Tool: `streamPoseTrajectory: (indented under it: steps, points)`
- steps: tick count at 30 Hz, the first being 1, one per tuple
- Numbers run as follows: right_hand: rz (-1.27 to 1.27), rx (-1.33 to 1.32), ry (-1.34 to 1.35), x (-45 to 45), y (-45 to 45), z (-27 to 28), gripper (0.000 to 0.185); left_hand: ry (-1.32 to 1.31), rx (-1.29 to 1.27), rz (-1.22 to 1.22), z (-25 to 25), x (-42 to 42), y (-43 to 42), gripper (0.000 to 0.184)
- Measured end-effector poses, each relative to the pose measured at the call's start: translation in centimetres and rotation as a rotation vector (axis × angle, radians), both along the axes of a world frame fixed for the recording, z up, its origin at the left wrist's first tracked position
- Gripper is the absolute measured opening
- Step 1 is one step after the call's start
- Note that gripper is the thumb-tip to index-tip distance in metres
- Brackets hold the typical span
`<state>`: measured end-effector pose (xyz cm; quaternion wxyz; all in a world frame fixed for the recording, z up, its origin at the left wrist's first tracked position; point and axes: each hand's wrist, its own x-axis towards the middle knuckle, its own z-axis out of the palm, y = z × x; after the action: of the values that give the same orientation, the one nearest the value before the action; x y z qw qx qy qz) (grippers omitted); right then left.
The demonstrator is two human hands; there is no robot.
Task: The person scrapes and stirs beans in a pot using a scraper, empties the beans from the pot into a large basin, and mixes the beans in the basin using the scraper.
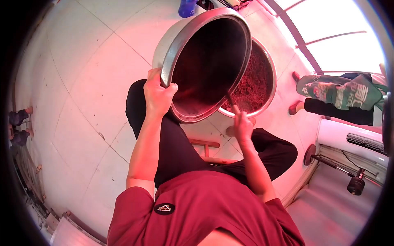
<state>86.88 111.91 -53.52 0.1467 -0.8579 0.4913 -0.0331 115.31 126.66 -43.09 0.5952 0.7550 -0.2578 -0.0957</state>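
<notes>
A large metal pot [167, 45] is tipped on its side, its dark mouth turned toward me. My left hand [159, 93] is closed round its near left rim. My right hand [244, 125] is closed on a thin dark stick-like tool [230, 100], whose far end is at the pot's lower right rim; its exact kind is unclear. Behind and right of the tilted pot, a wide metal basin [274, 78] holds dark reddish, crumbly material [255, 84]. The pot's rim overlaps the basin in this view, hiding its left part.
Between my legs is a low wooden stool [205, 143]. A blue container [187, 8] stands at the top. On the right are another person in a green printed garment [349, 92], a white appliance [349, 135] and a dumbbell-like bar [334, 164]. Tiled floor [90, 82] spreads to the left.
</notes>
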Motion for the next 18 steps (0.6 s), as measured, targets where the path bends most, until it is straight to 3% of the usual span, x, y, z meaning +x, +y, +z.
streamPoseTrajectory:
  steps: [4, 8, 11, 13, 15, 18]
  points:
    - [-0.125, -0.128, -0.027, -4.2, -2.5, 0.3, 0.026, 0.023, -0.008, 0.007, 0.0, -0.2, 0.0, 0.034]
    - [-0.121, -0.102, -0.259, -4.5, -3.2, -2.2, 0.03, 0.035, -0.001, 0.029, -0.2, -0.2, 0.0, 0.032]
    - [-0.544, 0.533, -0.349, -4.2, -3.4, -2.2, 0.031, -0.001, 0.004, 0.031, -0.3, -0.3, 0.2, 0.032]
    - [-0.838, 0.792, -0.655, -5.7, -3.8, -5.1, 0.023, -0.009, 0.006, 0.026, -0.9, 0.0, 0.3, 0.032]
    - [-1.028, 1.003, -0.835, -7.1, -4.3, -7.0, 0.022, 0.017, -0.033, 0.029, -1.5, 0.1, 0.2, 0.032]
    - [-1.127, 1.119, -0.7, -8.9, -4.6, -8.1, 0.022, 0.026, -0.014, 0.01, -1.0, 0.0, 0.4, 0.034]
